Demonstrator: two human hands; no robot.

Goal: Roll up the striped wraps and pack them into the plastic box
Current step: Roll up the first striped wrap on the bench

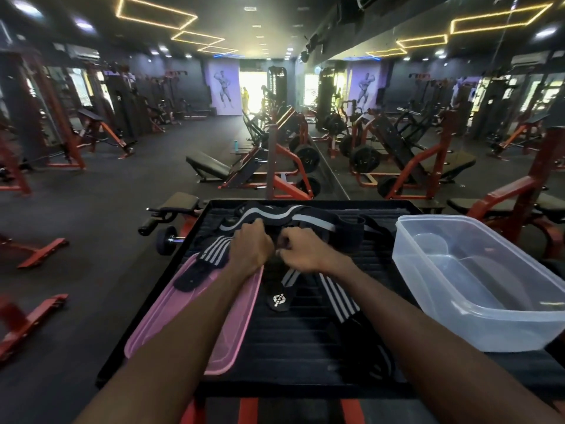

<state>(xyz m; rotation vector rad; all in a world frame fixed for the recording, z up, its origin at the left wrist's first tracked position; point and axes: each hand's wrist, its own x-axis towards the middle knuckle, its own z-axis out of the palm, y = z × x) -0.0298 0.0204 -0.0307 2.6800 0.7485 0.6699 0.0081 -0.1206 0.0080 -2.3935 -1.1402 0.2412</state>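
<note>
black ribbed platform (pixel 305 347) | gym floor (pixel 101 215) | red machines (pixel 406 166) | mirror wall (pixel 428 96)

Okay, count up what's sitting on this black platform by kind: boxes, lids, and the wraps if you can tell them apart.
Clear plastic box: 1, empty
Pink lid: 1
Striped wraps: tangled and overlapping, at least 3, exact count unclear; left hand and right hand are closed on one
Total: at least 5 things on the black platform
</note>
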